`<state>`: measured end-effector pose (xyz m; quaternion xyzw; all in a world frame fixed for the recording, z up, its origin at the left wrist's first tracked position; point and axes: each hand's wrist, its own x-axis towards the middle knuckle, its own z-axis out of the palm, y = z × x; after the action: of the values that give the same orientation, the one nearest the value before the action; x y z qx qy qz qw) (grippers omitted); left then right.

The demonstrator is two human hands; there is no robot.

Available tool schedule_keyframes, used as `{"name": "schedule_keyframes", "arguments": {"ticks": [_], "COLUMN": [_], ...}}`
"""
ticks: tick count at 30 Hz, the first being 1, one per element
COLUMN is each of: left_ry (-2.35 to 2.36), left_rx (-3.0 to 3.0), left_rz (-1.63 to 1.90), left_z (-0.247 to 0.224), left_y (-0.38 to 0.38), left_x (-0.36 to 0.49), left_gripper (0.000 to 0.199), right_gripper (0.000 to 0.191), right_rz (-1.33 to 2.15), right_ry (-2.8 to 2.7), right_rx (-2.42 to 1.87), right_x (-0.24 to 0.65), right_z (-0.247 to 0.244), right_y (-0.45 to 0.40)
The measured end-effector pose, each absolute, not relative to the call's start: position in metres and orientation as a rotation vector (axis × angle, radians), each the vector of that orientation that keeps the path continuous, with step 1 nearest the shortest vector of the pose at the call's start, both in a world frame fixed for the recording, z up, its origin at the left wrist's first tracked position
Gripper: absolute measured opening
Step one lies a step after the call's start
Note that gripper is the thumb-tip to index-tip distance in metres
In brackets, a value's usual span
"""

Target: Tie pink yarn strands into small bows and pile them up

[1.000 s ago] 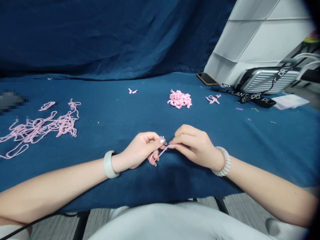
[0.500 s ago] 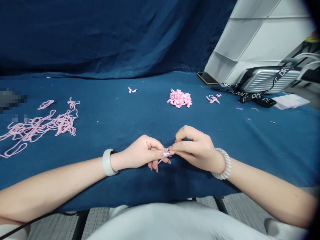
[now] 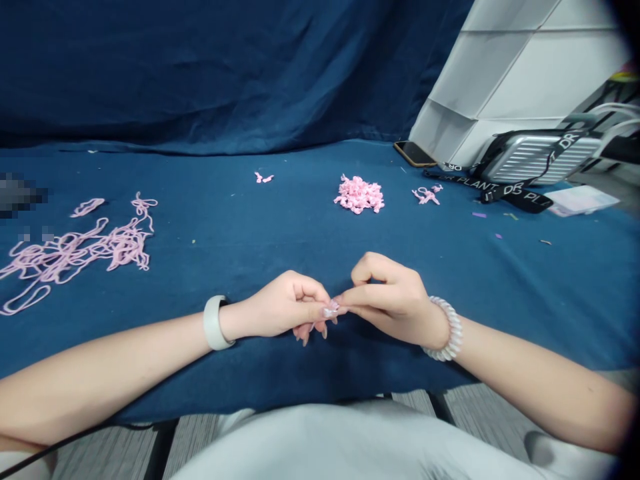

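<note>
My left hand point(image 3: 285, 307) and my right hand point(image 3: 387, 297) meet fingertip to fingertip above the blue cloth point(image 3: 280, 233). Between their fingertips sits a tiny pink yarn piece point(image 3: 331, 308), mostly hidden by my fingers. Both hands pinch it. A tangled heap of loose pink yarn point(image 3: 85, 250) lies far off to the left. Ahead are a pile of small pink yarn knots point(image 3: 359, 195), a small pink bit point(image 3: 264, 177), and a little cluster of pink knots point(image 3: 427, 195).
A white band point(image 3: 213, 323) circles my left wrist, and a white spiral bracelet point(image 3: 447, 330) circles my right. At the back right are a phone point(image 3: 414, 153), a silver ribbed bag point(image 3: 537, 157) with a black lettered strap point(image 3: 515, 195), white paper point(image 3: 580, 200), and a white panelled structure point(image 3: 510, 73). Blue cloth hangs behind.
My hands have drawn closer, and the pink strand that showed below my left fingers is now out of sight. The small pink piece sits tighter between my fingertips.
</note>
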<state>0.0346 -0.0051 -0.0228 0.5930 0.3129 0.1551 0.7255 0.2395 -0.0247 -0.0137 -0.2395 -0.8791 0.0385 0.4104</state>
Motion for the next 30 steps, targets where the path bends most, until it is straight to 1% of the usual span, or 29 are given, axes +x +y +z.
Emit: {"name": "schedule_keyframes", "arguments": {"ticks": [9, 14, 30], "left_ry": [0.728, 0.744, 0.743], "left_rx": [1.315, 1.268, 1.295], "left_rz": [0.359, 0.369, 0.383], "left_z": [-0.0225, -0.0213, -0.0238], "left_y": [-0.0063, -0.0066, -0.0078], "left_x": [0.0351, 0.0354, 0.0343], "left_gripper": [0.033, 0.036, 0.035], "right_gripper": [0.01, 0.014, 0.026], "right_rz": [0.133, 0.159, 0.215], "right_ry": [-2.178, -2.164, -2.206], "right_rx": [-0.612, -0.61, -0.605], "right_x": [0.2386, 0.2364, 0.2344], "right_z": [-0.0157, -0.0156, -0.0223], "right_y": [-0.0247, -0.0241, -0.0217]}}
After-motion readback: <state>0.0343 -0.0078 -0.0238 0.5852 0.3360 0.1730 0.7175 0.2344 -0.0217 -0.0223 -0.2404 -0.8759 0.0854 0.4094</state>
